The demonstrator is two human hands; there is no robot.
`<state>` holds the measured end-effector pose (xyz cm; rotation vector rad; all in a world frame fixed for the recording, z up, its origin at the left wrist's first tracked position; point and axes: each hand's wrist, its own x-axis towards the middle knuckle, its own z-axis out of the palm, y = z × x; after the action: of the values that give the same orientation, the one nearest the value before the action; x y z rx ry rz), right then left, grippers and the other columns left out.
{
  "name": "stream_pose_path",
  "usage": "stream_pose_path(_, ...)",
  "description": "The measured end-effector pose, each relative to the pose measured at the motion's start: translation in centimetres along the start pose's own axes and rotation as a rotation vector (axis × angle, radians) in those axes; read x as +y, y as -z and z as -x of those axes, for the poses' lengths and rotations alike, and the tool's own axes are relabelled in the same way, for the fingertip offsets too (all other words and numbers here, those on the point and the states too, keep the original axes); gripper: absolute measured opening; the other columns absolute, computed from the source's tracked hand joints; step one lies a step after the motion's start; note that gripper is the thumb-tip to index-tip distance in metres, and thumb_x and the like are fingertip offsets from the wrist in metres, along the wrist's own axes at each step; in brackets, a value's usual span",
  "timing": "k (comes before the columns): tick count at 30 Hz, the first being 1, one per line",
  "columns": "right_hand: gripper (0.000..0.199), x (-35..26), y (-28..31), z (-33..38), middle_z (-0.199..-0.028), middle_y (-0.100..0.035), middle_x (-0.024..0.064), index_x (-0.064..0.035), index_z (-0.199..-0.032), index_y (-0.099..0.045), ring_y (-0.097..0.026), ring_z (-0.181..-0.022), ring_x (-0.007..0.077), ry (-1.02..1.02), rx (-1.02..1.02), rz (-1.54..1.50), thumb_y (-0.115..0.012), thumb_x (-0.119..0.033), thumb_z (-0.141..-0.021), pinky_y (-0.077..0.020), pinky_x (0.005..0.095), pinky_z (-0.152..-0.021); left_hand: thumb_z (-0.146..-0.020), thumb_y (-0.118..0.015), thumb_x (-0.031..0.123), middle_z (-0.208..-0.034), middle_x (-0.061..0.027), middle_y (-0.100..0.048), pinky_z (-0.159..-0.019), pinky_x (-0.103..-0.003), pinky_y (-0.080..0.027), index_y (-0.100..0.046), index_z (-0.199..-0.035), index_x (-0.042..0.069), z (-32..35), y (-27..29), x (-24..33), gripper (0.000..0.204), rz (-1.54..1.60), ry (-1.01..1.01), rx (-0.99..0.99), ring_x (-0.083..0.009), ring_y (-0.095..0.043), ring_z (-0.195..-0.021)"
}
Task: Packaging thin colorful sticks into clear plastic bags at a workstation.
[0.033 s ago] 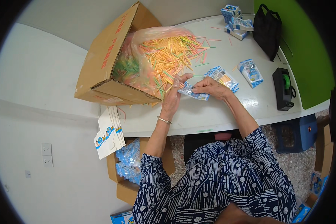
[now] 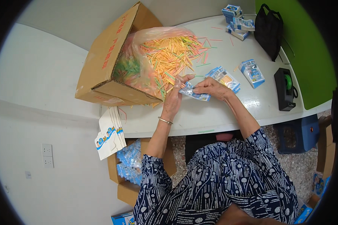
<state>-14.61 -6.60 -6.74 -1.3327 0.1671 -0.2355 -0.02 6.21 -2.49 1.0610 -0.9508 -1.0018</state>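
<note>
Between my hands is a small blue-and-white plastic packet (image 2: 199, 95), held slanted above the table. My left hand (image 2: 171, 98) is closed around its left end. A few thin coloured sticks show by those fingers; whether they are in the grip or the packet, I cannot tell. My right hand (image 2: 215, 90) pinches the packet's upper edge between thumb and fingers. Just beyond both hands lies a heap of thin yellow, pink and green sticks (image 2: 169, 52), spilling from a clear plastic bag. Behind my right hand rests a striped packet (image 2: 225, 79) with sticks visible inside.
The cardboard box (image 2: 101, 56) lies on its side at the left. Another packet (image 2: 252, 73), a black tape dispenser (image 2: 284, 90), small boxes (image 2: 238, 23) and a black bag (image 2: 268, 32) are at the right. Flat cartons (image 2: 110, 135) overhang the left edge, above a box of packets (image 2: 130, 161).
</note>
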Motion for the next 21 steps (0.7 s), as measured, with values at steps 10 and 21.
stream_pose_path(10,0.022,-0.4,-1.0,-0.8,-0.071,-0.062,-0.0036,-0.0001,-0.086,-0.070,-0.050,-0.065,0.0015,0.028,0.159,0.029,-0.063,-0.021,-0.087,-0.0401,0.0195,-0.059,-0.098,-0.042,0.034,-0.121,-0.0123,-0.054,-0.103,-0.037,-0.035,-0.049,-0.117,0.006,-1.6,1.9,-0.3,0.035,-0.057,0.114,-0.079,-0.0220,-0.047,-0.119)
stream_pose_path(21,0.025,-1.2,-0.9,-1.9,-0.064,-0.053,-0.0050,-0.0032,-0.081,-0.067,-0.043,-0.060,0.0022,0.096,0.208,0.204,-0.059,-0.026,-0.089,-0.0343,0.0210,-0.054,-0.096,-0.043,0.039,-0.116,-0.0195,-0.055,-0.097,-0.045,-0.045,-0.047,-0.118,0.006,-4.6,3.6,0.1,0.039,0.225,0.135,-0.053,-0.0328,-0.054,-0.111)
